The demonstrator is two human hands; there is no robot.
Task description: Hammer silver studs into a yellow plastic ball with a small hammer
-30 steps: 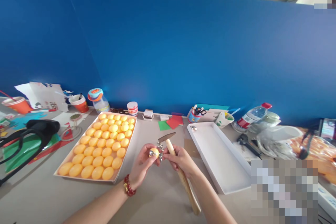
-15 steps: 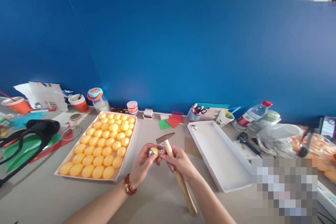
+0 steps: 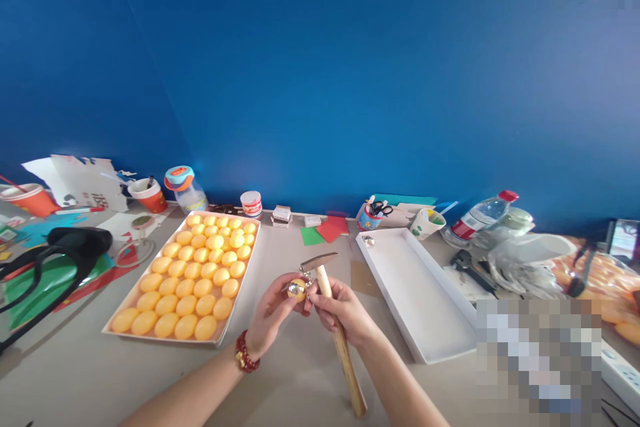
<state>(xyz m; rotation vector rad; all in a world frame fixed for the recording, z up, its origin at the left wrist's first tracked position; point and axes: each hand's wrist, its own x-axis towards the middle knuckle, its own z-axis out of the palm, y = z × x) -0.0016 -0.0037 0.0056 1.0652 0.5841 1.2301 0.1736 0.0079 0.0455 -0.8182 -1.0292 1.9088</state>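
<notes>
My left hand (image 3: 277, 305) is closed round an orange ball (image 3: 297, 289) with a shiny silver patch on the side facing me. Small silver shiny pieces (image 3: 309, 275) show just behind the ball, partly hidden by the fingers and the hammer. In my right hand (image 3: 345, 310), a wooden-handled hammer (image 3: 345, 361) is gripped near its metal head, its handle slanting down toward me. The right fingertips are beside the ball; whether they also pinch a silver piece is hard to see. Left of the hands lies a white-rimmed tray (image 3: 219, 340) of many orange balls (image 3: 186, 325).
A long white tray (image 3: 425, 300) lies at the right, a small silver object (image 3: 369, 241) in its far corner. Red paper (image 3: 333, 230), a pen cup (image 3: 369, 217) and a plastic bottle (image 3: 483, 218) stand or lie along the blue partition (image 3: 320, 80). A black-strapped item (image 3: 80, 243) is at left.
The ball has turned in my left hand, so more of its silver patch faces me. The hammer's handle end has swung slightly left. Both hands stay close together.
</notes>
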